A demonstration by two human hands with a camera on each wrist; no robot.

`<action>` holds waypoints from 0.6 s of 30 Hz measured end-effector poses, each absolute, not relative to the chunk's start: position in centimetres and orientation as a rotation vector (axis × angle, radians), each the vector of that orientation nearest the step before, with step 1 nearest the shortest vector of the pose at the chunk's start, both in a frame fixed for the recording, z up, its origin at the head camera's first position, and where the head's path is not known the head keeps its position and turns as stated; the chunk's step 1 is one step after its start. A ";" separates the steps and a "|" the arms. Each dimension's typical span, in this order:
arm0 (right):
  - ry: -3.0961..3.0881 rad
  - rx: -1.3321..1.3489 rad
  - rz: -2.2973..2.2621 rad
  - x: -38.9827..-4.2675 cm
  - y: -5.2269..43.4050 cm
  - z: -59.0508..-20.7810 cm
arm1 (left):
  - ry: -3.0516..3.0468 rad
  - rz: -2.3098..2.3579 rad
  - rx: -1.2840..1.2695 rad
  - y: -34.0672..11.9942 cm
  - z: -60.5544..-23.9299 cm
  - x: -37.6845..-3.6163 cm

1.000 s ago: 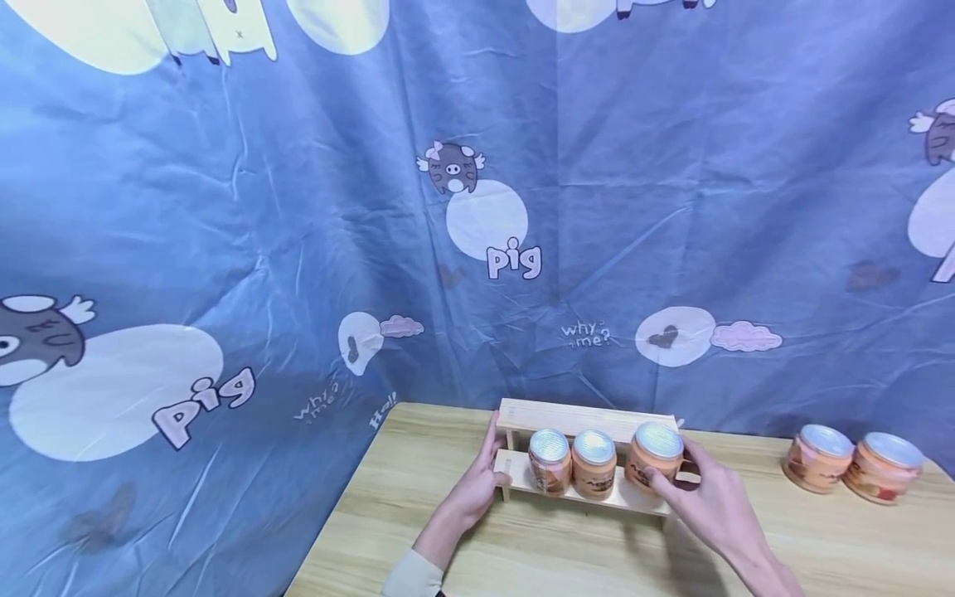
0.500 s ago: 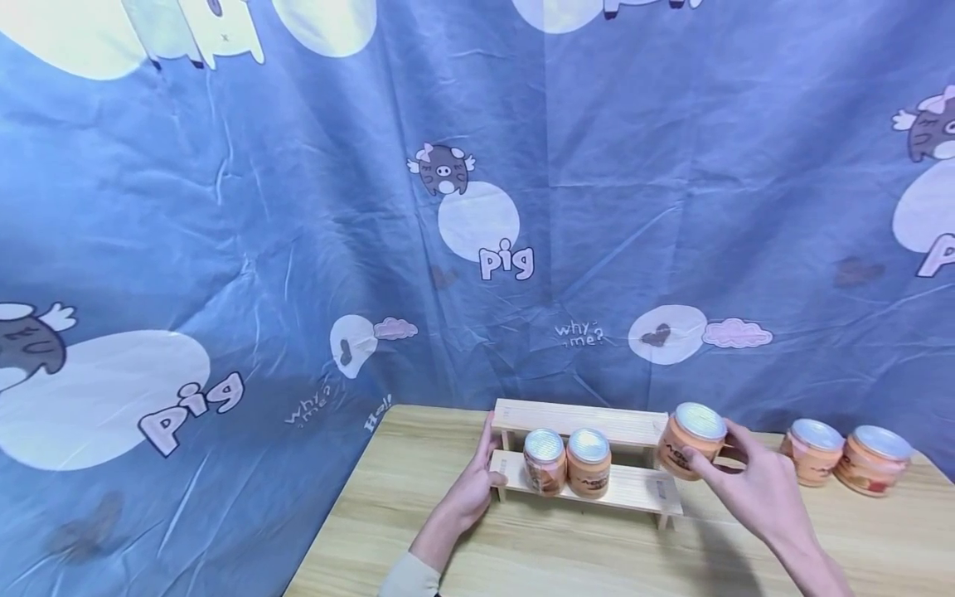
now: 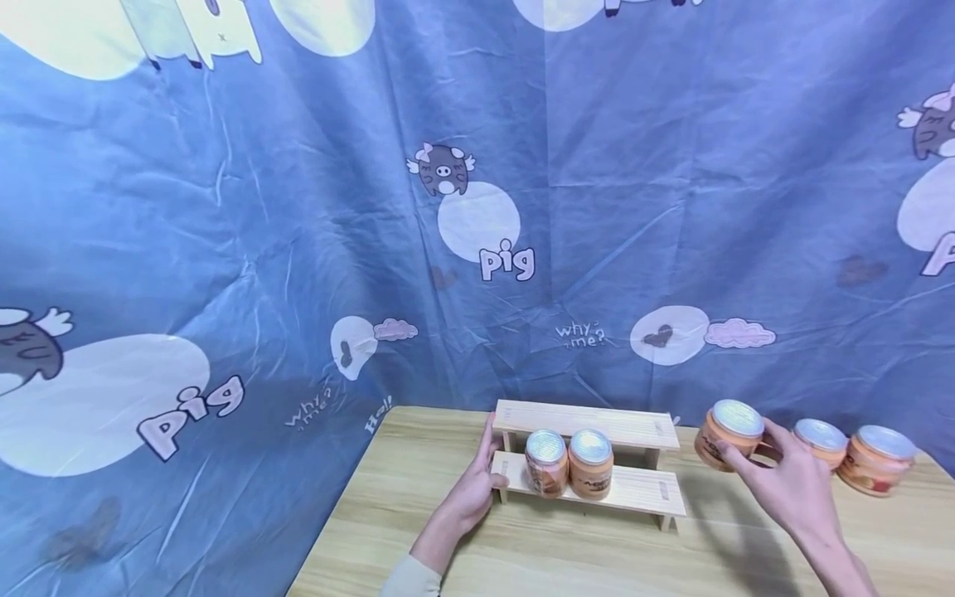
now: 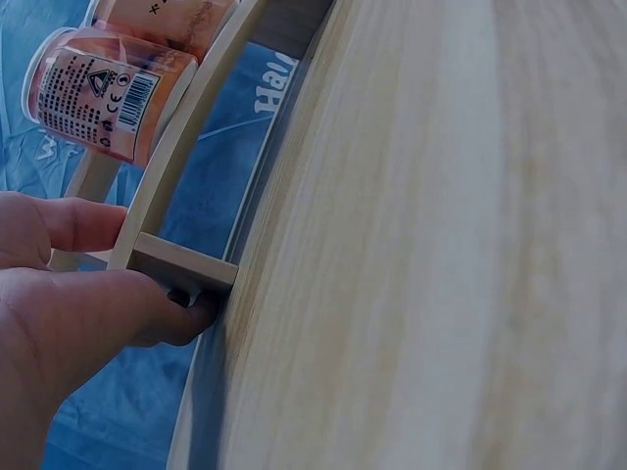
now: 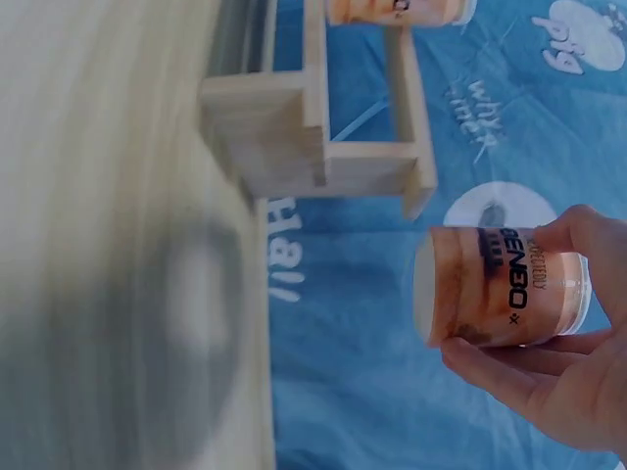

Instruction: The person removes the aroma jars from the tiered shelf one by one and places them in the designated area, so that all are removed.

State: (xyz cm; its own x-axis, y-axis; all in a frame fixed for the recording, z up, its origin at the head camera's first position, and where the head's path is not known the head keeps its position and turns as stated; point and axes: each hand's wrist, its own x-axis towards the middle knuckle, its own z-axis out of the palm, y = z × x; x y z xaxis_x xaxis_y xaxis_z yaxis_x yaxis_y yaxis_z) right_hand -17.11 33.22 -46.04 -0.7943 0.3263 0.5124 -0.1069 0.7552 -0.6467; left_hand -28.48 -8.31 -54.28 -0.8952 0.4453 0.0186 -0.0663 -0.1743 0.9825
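A small two-step wooden rack [image 3: 642, 491] stands on the wooden table [image 3: 567, 555]. Two orange jars with silver lids [image 3: 547, 462] [image 3: 591, 462] sit on its lower step. My left hand [image 3: 477, 485] grips the rack's left end, thumb and fingers around the side piece [image 4: 181, 264]. My right hand [image 3: 783, 481] holds a third orange jar [image 3: 727, 434] [image 5: 502, 286] in the air, to the right of the rack and above the table. Its fingers wrap the jar's side.
Two more orange jars [image 3: 821, 441] [image 3: 875, 460] stand on the table at the far right, just beyond the held one. A blue cartoon-print cloth [image 3: 373, 207] hangs behind and to the left of the table.
My right hand has lifted the third jar off the rack's lower step and carried it right, toward the two jars on the table. The left hand has stayed on the rack.
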 end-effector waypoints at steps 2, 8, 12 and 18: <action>-2.316 -0.157 0.884 -17.4 33.7 -46.6 | 1.755 2.135 0.435 -8.3 -54.3 -28.5; -2.317 -0.158 0.870 -18.4 35.2 -48.5 | 1.757 2.145 0.448 -8.2 -54.4 -28.5; -2.331 -0.127 0.881 -19.0 36.4 -49.8 | 1.754 2.150 0.464 -8.2 -54.4 -28.5; -2.349 -0.116 0.850 -19.5 38.0 -51.3 | 1.741 2.141 0.465 -8.3 -54.4 -28.6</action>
State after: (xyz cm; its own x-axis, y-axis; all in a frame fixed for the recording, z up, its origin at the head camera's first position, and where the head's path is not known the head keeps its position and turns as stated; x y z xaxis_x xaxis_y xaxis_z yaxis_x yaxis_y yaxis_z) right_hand -19.48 37.98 -51.33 -0.7979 0.2819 0.5328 -0.1245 0.7878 -0.6032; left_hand -28.56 -8.27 -54.42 -0.8880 0.4582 0.0378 -0.0566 -0.1904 0.9801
